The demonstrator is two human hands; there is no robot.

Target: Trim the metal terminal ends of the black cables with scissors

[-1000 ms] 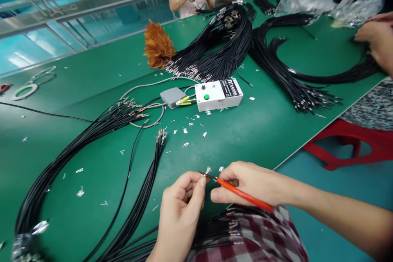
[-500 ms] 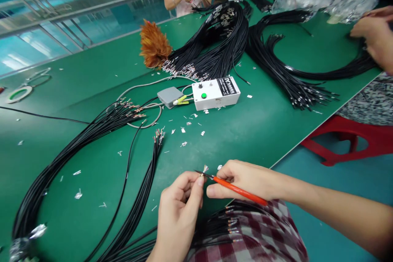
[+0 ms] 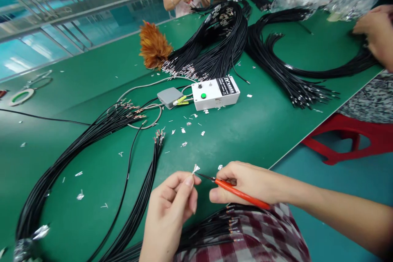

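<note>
Between the thumb and fingertips of my left hand (image 3: 172,208) is a cable (image 3: 194,169), pinched just below its stripped end. Pale strands and a bit of shiny foil stick up from it; the rest is hidden by the hand. My right hand (image 3: 245,178) is closed around red-handled scissors (image 3: 242,195). Their thin dark tips point left, very near my left fingertips; whether they touch the cable I cannot tell. Across my checkered lap lie black cables (image 3: 211,223) with stripped ends, under my hands.
Bundled black cables (image 3: 61,153) curve along the table's left. A white control box (image 3: 216,94) with a green button stands mid-table, near a feather duster (image 3: 153,45). More cable bundles (image 3: 215,41) lie behind. Foil scraps are scattered about. Co-workers' hands (image 3: 376,35) work at right and far side.
My left hand has shifted left and slightly down with the cable end, away from the scissors' pivot. My right hand and the scissors have moved slightly right and down.
</note>
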